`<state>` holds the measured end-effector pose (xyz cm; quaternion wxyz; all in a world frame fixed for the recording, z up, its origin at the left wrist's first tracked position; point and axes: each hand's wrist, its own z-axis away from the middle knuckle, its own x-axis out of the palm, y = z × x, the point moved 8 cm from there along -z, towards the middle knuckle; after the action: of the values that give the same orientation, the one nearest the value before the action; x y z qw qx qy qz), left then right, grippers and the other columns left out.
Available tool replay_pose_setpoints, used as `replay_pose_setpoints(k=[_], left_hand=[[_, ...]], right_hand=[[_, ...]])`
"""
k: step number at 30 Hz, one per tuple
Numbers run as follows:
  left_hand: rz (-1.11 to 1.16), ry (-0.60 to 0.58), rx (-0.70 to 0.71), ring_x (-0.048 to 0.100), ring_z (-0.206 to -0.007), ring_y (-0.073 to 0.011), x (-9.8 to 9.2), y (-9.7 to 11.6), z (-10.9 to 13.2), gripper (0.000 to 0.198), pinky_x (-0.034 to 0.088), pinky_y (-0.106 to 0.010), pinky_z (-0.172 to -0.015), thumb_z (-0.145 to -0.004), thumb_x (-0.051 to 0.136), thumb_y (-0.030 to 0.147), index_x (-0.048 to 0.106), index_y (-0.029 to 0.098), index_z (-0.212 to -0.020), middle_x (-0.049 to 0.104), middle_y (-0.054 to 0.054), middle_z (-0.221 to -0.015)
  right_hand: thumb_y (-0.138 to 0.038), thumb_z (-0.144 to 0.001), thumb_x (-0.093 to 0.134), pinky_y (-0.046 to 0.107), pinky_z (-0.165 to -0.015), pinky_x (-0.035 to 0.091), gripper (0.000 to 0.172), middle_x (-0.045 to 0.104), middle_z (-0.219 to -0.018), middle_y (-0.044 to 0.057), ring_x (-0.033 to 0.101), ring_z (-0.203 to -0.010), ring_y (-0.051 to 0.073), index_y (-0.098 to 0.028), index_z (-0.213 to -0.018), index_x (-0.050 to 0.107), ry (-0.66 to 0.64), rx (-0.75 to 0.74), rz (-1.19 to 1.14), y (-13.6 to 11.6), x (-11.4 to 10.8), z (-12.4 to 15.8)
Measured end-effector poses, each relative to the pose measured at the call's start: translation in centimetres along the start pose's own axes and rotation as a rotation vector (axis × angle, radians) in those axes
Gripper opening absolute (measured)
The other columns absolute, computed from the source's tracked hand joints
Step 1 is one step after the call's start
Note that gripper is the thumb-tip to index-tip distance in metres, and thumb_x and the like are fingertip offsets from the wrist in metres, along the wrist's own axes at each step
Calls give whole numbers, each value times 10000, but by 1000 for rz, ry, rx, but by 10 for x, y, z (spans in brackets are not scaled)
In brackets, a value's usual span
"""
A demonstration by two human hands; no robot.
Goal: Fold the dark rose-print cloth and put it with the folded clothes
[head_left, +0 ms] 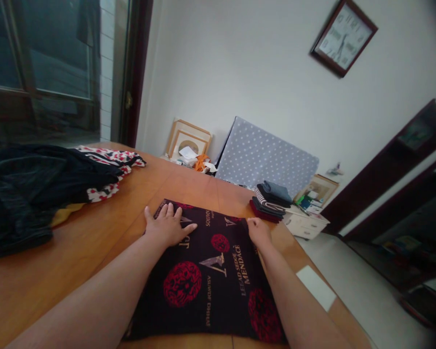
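Observation:
A black cloth garment (218, 286) with red round motifs and gold lettering lies spread in a folded rectangle on the wooden table. My left hand (167, 227) rests flat on its upper left part, fingers spread. At the upper right corner, my right hand (257, 231) is closed, its fingers curled on the cloth's edge. The garment's exact kind cannot be made out.
Dark clothes and a red-and-white patterned piece (105, 194) are heaped at left. A stack of folded clothes (271, 201) stands near the far right edge. A white rectangle (316, 287) lies at right on the wooden table (131, 194). Behind is a dotted grey cover (267, 152).

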<state>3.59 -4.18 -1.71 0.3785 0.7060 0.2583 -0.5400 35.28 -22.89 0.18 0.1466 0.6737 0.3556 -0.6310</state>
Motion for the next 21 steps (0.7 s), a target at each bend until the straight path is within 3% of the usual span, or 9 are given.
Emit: replay_pose_setpoints(k=[4,8,10,14,21], left_hand=[[-2,-11,-14,87,-1495,-436,0,-2,0,974,-105,-767,-1059,-776,247,861,404,245,-1513,241,-165,-1615],[-7,-12,-18,81,-1497,-433,0,-3,-1,989,-98,-777,-1050,-767,237,873,404,245,-1513,230,-174,-1616],[-11,-14,-17,83,-1499,-426,1,-4,-2,997,-96,-780,-1046,-764,226,877,404,243,-1512,222,-180,-1617],[-19,-7,-22,72,-1502,-421,1,-4,-2,982,-96,-773,-1053,-771,235,868,406,246,-1512,225,-172,-1617],[-17,-10,-19,55,-1502,-424,2,-5,-2,975,-91,-776,-1054,-773,240,865,405,251,-1512,234,-160,-1617]], right_hand=[[-551,-976,339,410,-1145,284,622,400,-1552,99,360,-1427,256,-203,-1483,436,-100,-98,7,-16,25,23],[-645,-964,242,620,-1163,116,732,167,-1641,86,149,-1508,284,-223,-1562,254,-224,-99,88,-19,38,34],[-665,-958,210,648,-1155,83,760,151,-1642,101,131,-1511,288,-212,-1569,226,-263,-88,137,-22,36,33],[-670,-961,159,602,-1177,35,792,136,-1644,120,74,-1520,269,-171,-1575,197,-221,-92,154,-35,27,22],[-705,-943,131,611,-1172,64,815,92,-1653,96,56,-1522,265,-198,-1580,173,-277,-84,124,-38,42,17]])
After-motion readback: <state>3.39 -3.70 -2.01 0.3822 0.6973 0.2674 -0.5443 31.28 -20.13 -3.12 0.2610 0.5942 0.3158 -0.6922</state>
